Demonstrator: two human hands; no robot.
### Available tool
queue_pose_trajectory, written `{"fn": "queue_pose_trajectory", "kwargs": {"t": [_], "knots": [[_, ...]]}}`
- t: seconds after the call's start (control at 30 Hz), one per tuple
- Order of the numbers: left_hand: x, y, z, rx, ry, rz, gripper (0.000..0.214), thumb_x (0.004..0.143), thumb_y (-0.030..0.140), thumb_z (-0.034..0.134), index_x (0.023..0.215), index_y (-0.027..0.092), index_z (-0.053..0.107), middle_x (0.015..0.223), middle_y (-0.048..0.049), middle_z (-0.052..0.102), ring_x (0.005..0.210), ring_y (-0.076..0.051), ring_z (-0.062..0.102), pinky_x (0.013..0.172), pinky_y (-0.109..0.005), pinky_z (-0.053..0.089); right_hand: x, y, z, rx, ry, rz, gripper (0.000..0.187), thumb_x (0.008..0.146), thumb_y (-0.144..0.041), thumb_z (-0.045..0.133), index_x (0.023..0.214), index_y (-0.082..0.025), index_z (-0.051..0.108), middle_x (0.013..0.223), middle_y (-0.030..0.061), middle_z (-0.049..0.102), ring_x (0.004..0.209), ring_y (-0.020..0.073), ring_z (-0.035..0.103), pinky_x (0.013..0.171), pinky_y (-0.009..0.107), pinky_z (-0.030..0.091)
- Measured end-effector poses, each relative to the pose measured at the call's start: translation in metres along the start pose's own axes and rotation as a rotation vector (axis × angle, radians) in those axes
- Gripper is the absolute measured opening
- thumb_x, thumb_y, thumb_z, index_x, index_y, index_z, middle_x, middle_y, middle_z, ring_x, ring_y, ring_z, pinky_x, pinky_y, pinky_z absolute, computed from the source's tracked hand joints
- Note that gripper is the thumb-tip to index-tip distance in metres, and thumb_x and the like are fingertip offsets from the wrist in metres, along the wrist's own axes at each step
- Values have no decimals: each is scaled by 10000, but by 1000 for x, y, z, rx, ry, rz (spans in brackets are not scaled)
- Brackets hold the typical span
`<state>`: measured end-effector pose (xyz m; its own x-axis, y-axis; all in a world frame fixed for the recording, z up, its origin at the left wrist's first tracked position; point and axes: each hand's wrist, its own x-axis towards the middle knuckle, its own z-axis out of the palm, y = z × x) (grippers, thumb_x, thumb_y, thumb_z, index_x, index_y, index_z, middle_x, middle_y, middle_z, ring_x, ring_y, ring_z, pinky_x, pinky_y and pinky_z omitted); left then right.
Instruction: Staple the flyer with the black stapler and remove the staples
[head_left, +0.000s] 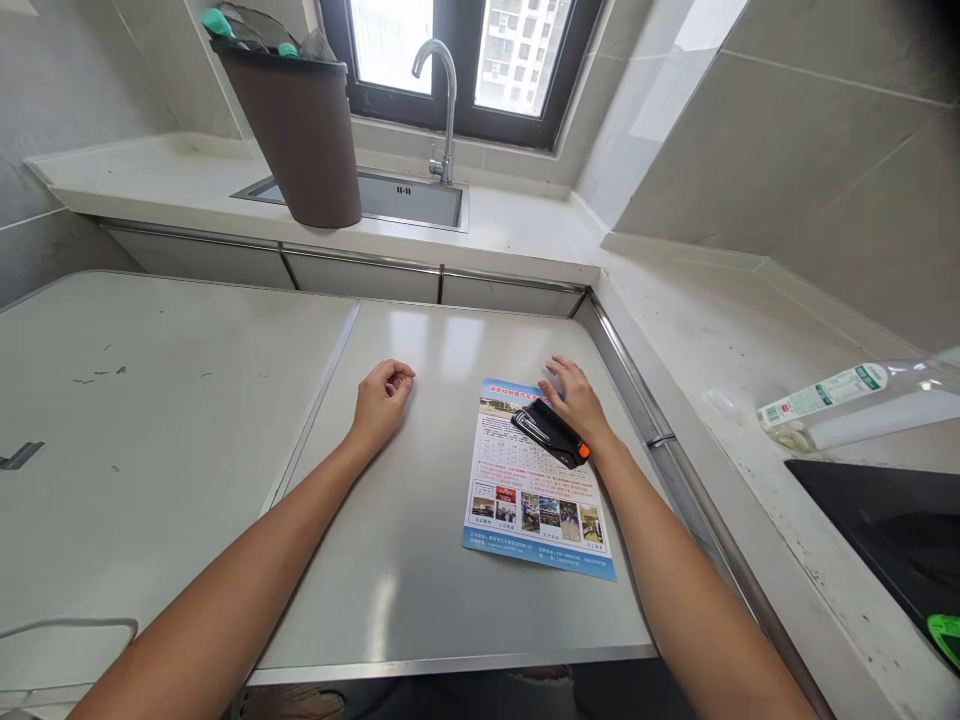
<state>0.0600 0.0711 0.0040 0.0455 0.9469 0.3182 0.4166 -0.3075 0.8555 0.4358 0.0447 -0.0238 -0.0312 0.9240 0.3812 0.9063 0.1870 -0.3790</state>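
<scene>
On the white table, my left hand (382,402) rests on its side with the fingers loosely curled in and nothing showing in them. My right hand (577,400) lies beside a black stapler (551,433) with an orange end, its fingers apart and reaching past the top right of a printed flyer (536,560). The stapler lies slantwise on the flyer, close against the right hand's thumb side; whether they touch I cannot tell. Blue bands, text and small photos cover the flyer, and part of its upper right is hidden by the hand and stapler.
The table (420,590) meets a counter with a metal rail (517,283). Behind stand a brown bin (300,130), a sink (420,205) and a faucet (448,110). On the right counter lie a clear bottle (847,395) and a black panel (892,530).
</scene>
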Motion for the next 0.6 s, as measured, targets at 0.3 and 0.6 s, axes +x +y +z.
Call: {"fn": "queue_pose_trajectory", "kwargs": {"t": [0.3, 0.6], "knots": [[4, -1, -11, 35, 66, 63, 107, 912, 223, 555, 913, 214, 661, 895, -30, 651, 803, -177, 602, 729, -311, 467, 13, -37, 42, -266, -317, -58, 655, 1089, -424, 363, 1607, -25, 403, 1701, 275, 296, 1612, 381, 290, 1303, 601, 274], [10, 54, -50, 18, 255, 334, 107, 921, 136, 594, 923, 192, 685, 867, -12, 658, 791, -154, 593, 731, -294, 446, 55, -213, 96, -422, -313, -327, 599, 1146, -397, 240, 1569, -14, 423, 1664, 184, 445, 1539, 323, 418, 1227, 493, 389]]}}
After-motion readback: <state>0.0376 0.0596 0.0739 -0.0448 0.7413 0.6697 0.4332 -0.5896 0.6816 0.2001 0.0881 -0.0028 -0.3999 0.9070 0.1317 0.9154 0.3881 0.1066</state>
